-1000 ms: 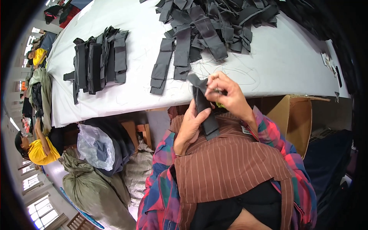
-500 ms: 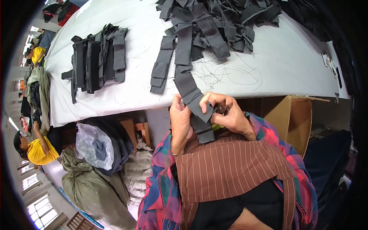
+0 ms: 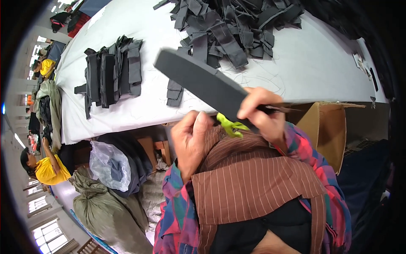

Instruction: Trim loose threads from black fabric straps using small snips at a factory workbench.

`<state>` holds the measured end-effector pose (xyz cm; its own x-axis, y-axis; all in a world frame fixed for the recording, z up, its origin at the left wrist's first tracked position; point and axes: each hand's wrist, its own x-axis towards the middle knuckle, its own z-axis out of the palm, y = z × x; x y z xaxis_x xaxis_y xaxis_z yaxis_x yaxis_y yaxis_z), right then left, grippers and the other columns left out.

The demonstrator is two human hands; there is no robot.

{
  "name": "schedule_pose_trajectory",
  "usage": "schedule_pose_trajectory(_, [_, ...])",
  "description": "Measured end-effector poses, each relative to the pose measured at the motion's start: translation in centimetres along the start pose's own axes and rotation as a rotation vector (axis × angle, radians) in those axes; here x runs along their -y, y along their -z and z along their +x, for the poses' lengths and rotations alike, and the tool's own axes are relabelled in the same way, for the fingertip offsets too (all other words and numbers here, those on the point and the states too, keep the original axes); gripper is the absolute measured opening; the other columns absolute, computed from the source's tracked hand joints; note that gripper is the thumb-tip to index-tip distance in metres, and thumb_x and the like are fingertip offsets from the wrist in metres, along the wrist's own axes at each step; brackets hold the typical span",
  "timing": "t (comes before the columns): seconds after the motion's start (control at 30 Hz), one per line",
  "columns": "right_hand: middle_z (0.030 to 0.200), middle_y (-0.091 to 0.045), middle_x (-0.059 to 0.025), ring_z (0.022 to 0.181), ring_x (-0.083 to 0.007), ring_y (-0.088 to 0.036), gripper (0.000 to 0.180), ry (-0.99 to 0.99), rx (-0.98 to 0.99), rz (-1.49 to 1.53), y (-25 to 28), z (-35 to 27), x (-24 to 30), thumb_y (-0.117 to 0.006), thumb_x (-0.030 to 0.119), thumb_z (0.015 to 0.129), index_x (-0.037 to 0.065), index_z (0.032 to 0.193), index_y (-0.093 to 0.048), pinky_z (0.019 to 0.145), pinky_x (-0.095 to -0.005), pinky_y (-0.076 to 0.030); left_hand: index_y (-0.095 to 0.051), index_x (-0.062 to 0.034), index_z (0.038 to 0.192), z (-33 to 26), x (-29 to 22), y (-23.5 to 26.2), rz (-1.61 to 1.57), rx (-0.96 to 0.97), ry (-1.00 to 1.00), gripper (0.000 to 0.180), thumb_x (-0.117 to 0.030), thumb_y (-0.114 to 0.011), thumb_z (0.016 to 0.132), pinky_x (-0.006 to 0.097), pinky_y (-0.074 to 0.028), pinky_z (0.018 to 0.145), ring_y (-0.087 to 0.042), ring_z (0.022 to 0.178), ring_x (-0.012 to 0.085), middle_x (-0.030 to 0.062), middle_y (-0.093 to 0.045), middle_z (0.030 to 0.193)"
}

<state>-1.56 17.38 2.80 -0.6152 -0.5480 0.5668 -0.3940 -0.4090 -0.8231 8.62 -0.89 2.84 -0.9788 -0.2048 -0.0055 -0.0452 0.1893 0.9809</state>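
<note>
A dark grey folded fabric strip (image 3: pixel 198 82) is held up at a slant over the table's near edge, its far end blurred. My right hand (image 3: pixel 264 116) is closed on the strip's lower right end. From the same hand a thin dark pointed thing (image 3: pixel 275 109) sticks out to the right, too blurred to name. My left hand (image 3: pixel 191 137) is curled closed with its thumb up, left of the strip; whatever its fingers may hold is hidden. Between my hands, in front of the striped brown apron (image 3: pixel 253 186), shows a bright yellow-green thing (image 3: pixel 230 125) of unclear kind.
On the white-covered table (image 3: pixel 144 112) lie a row of grey strips (image 3: pixel 108 78), a heaped pile of them (image 3: pixel 228 38) and one strip (image 3: pixel 174 93) near the edge. An open cardboard box (image 3: pixel 332 131) stands right; a tied sack (image 3: pixel 105 211) and plastic-lined bag (image 3: pixel 110 165) stand left.
The strip has swung up and left, away from my left hand, and is now in my right hand alone. My left hand has moved slightly left. More of the yellow-green thing shows.
</note>
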Motion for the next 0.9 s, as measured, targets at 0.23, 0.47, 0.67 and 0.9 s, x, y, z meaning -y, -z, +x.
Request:
schedule_pose_trajectory(0.23, [0.088,-0.057,-0.0015,0.085,-0.008,-0.051,0.015,-0.372,0.032,0.21,-3.2,-2.5,-1.2,-0.043,0.0,0.093,0.002,0.095,-0.058,0.078,-0.0234,-0.041,-0.017,0.0013,0.146,1.6,1.4,-4.3,-0.877,0.161,0.106,0.063,-0.017,-0.047,0.094,0.033,-0.041,0.1,-0.055,0.111,0.0218,0.0183,-0.051,0.126])
schedule_pose_trajectory(0.47, [0.084,-0.062,-0.0071,0.071,-0.013,-0.057,0.042,-0.385,0.001,-0.249,-1.5,-1.8,-1.6,-0.053,-0.006,0.082,0.01,0.119,-0.059,0.067,-0.0261,-0.049,-0.027,-0.0006,0.144,2.2,2.7,-3.1,-0.829,0.109,0.206,0.056,-0.001,-0.045,0.092,0.031,-0.045,0.093,-0.056,0.107,0.0155,0.0091,-0.054,0.12])
schedule_pose_trajectory(0.67, [0.087,-0.054,-0.007,0.075,-0.0247,-0.062,0.044,-0.291,0.054,-0.649,-1.3,-1.6,-2.0,-0.067,0.001,0.076,0.017,0.116,-0.064,0.065,-0.034,-0.051,-0.023,0.0013,0.145,1.8,3.3,-3.9,-0.88,0.231,0.265,0.056,-0.005,-0.048,0.095,0.031,-0.042,0.097,-0.053,0.107,0.0144,0.0081,-0.051,0.122])
schedule_pose_trajectory(0.9, [0.097,-0.056,-0.0061,0.074,-0.0248,-0.065,0.042,-0.308,-0.021,-0.566,-1.1,-1.2,-2.1,-0.07,0.003,0.07,0.019,0.109,-0.067,0.066,-0.0343,-0.054,-0.047,0.0023,0.122,1.4,4.2,-2.2,-0.633,0.372,0.207,0.031,-0.005,-0.046,0.092,0.031,-0.043,0.085,-0.058,0.096,0.0179,0.0116,-0.059,0.11])
